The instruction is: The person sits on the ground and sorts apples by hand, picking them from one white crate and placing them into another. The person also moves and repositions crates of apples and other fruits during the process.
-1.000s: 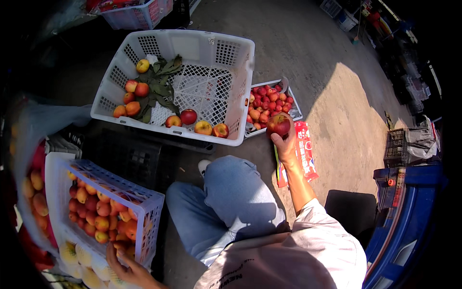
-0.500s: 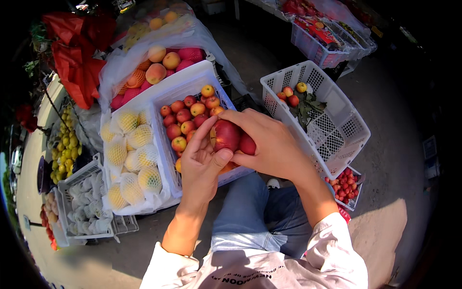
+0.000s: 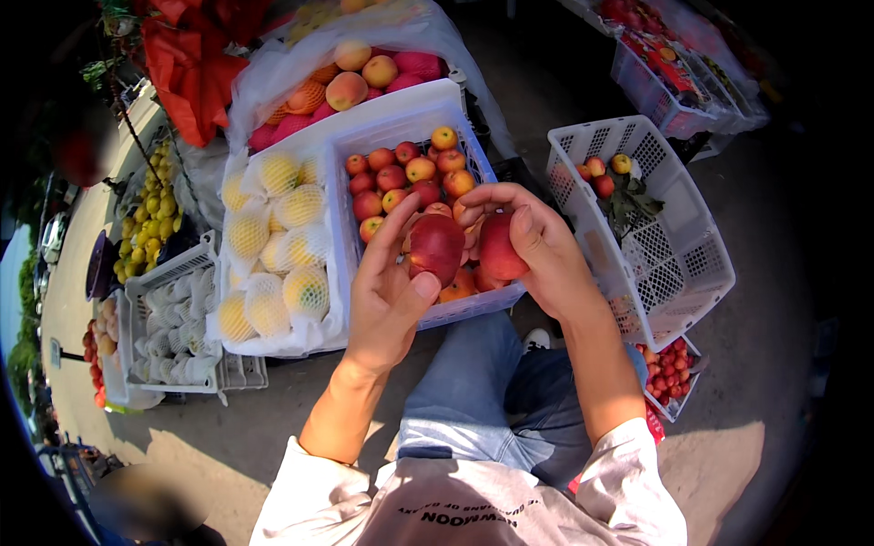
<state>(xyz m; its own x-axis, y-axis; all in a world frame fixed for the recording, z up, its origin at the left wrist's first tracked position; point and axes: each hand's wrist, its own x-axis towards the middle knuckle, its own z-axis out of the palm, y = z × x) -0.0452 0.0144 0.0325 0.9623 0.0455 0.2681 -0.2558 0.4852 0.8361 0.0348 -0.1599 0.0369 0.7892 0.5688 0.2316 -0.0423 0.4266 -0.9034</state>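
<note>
Two red fruits, one to each hand, as I see it from here.

Item: a dark red fruit [image 3: 435, 247], held in the left grip [image 3: 388, 305], fingers curled about it and thumb at its near side.

Item: a second red fruit [image 3: 501, 252], held in the right grip [image 3: 552, 257], thumb over its upper side — a narrow gap shows between the pair.

Beneath both grips: a pale lilac crate [image 3: 462, 311] with many smaller red-and-yellow fruits [image 3: 421, 169].

Left of the left grip: pale yellow fruits in foam nets [image 3: 300, 207]; farther left, a grey-white crate [image 3: 218, 357] of netted pieces, with a pile of yellow fruit [image 3: 150, 223] past it.

Beyond the grips: peach-coloured fruits [image 3: 347, 91] among pink nets.

Right of the right grip: a large white crate [image 3: 694, 296] holding green leaves [image 3: 628, 211] and a few red and yellow fruits [image 3: 604, 187]; nearer, small red fruits [image 3: 669, 371] in a low box — partly hidden by that crate.
</note>
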